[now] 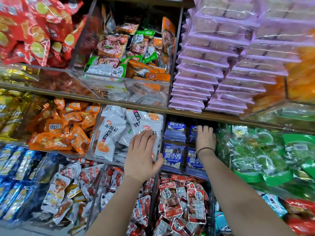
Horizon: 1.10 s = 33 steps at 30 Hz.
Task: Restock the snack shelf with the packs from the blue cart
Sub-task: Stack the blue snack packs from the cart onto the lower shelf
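Blue snack packs (173, 155) with white lettering stand in rows in a narrow middle-shelf compartment. My right hand (205, 139), with a dark band at the wrist, reaches deep into that compartment. Its fingers lie over the back row of blue packs (175, 130), and their tips point into the dark rear of the shelf. My left hand (142, 154) lies flat with straight fingers on the clear front of the bin of white packs (112, 130), the thumb at the bin's right edge. Neither hand visibly grips a pack. The blue cart is out of view.
Orange packs (64, 132) fill the bin to the left and green bags (265, 154) the one to the right. Purple trays (213, 68) are stacked above. Red-and-white packs (180, 200) lie in the bin below. A wooden shelf edge (213, 115) runs just over my right hand.
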{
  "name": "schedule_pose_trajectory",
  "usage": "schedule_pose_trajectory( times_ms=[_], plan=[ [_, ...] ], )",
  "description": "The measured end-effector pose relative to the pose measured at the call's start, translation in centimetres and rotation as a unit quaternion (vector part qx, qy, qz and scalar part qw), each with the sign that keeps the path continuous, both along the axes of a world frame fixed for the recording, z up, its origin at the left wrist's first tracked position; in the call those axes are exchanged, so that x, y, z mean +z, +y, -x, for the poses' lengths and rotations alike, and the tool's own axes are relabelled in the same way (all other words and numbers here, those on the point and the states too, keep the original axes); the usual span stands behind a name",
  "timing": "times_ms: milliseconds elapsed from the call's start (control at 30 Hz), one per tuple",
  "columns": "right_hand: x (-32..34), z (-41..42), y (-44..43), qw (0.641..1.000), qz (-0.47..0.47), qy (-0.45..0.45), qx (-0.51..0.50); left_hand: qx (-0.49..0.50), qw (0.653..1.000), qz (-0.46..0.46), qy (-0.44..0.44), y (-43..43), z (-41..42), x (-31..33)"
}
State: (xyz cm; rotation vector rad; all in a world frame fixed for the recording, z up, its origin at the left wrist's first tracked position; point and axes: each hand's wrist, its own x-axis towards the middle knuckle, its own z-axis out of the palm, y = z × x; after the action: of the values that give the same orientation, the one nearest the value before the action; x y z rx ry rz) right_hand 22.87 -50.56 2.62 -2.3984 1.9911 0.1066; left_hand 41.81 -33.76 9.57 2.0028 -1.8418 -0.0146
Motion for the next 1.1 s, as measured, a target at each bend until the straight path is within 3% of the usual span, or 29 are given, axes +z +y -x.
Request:
schedule_pose_trajectory(
  times_ms=[233, 367, 433, 567, 667, 767, 867, 967, 1033, 1100],
  plan=[
    [-0.1, -0.5, 0.1, 0.999, -0.006, -0.026, -0.04, -0.005, 1.0, 0.021, -0.01, -0.1, -0.1, -0.5],
    [2.0, 0.2, 2.5, 0.988, -0.067, -0.135, -0.041, -0.006, 1.0, 0.019, -0.014, 0.2, -0.1, -0.4],
    [3.6, 0.6, 4.9, 0.967, -0.074, -0.241, -0.046, -0.002, 1.0, 0.015, -0.02, 0.3, 0.1, 0.2],
    [6.0, 2.6, 11.0, 0.889, -0.127, -0.434, -0.077, 0.018, 0.999, 0.026, -0.027, 1.6, 1.1, 1.5],
    [6.6, 5.2, 15.5, 0.836, -0.196, -0.504, -0.091, 0.031, 0.998, 0.056, 0.016, 4.5, 2.9, 1.4],
    [6.3, 8.2, 20.0, 0.812, -0.248, -0.523, -0.079, 0.048, 0.987, 0.066, 0.138, 9.8, 5.9, -0.2],
    [4.8, 11.8, 24.4, 0.797, -0.263, -0.532, -0.11, 0.109, 0.962, -0.028, 0.25, 16.0, 7.8, -3.0],
    [2.3, 15.5, 28.5, 0.788, -0.257, -0.53, -0.181, 0.124, 0.875, -0.254, 0.392, 20.4, 6.1, -5.1],
    [0.4, 17.9, 31.6, 0.794, -0.25, -0.508, -0.223, 0.124, 0.842, -0.352, 0.391, 22.9, 4.8, -5.4],
    [-1.3, 20.1, 34.9, 0.783, -0.254, -0.503, -0.265, 0.153, 0.833, -0.395, 0.357, 25.3, 4.5, -5.6]
  ],
)
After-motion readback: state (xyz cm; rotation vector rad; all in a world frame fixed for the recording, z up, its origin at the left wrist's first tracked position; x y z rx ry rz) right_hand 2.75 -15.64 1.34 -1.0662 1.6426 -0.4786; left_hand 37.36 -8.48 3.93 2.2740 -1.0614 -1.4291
